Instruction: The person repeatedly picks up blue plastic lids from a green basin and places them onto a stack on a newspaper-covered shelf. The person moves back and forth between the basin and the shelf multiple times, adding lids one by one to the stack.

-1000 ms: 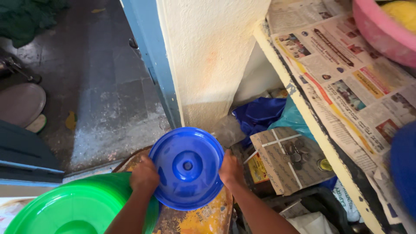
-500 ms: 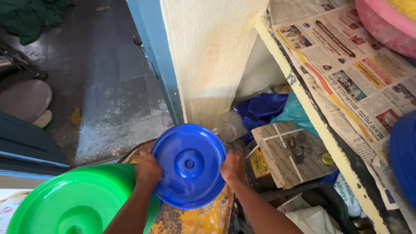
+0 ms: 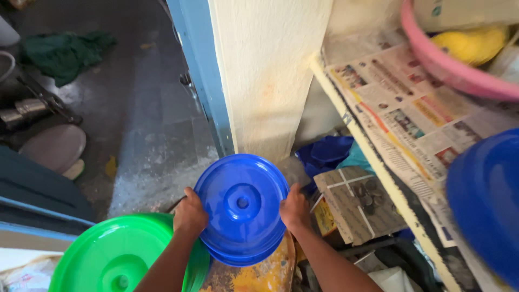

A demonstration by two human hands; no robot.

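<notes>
Here the left hand (image 3: 190, 215) and the right hand (image 3: 294, 208) grip a round blue lid (image 3: 241, 208) by its opposite edges, fingers curled over the rim, holding it flat in front of the body with its raised centre knob facing up. Just beneath it sits something rusty and yellow-stained (image 3: 259, 273), perhaps the top of a drum, though too little of it shows to be sure. To the left, touching the left forearm, lies a larger green lid (image 3: 108, 257). To the right of the blue lid a brown cardboard box (image 3: 357, 203) taped with white strips rests among clutter, with a crumpled blue bag (image 3: 327, 151) just behind it. Further right a shelf (image 3: 346, 116) lined with newspaper (image 3: 411, 124) carries a pink basin (image 3: 448, 67) holding something yellow, and a big blue tub (image 3: 486, 200) bulges in at the edge. Beyond the hands rises a cream wall (image 3: 265, 70) beside a blue door frame (image 3: 197, 70), then the grey floor (image 3: 146, 130) with a green cloth (image 3: 62, 51) lying far off.
</notes>
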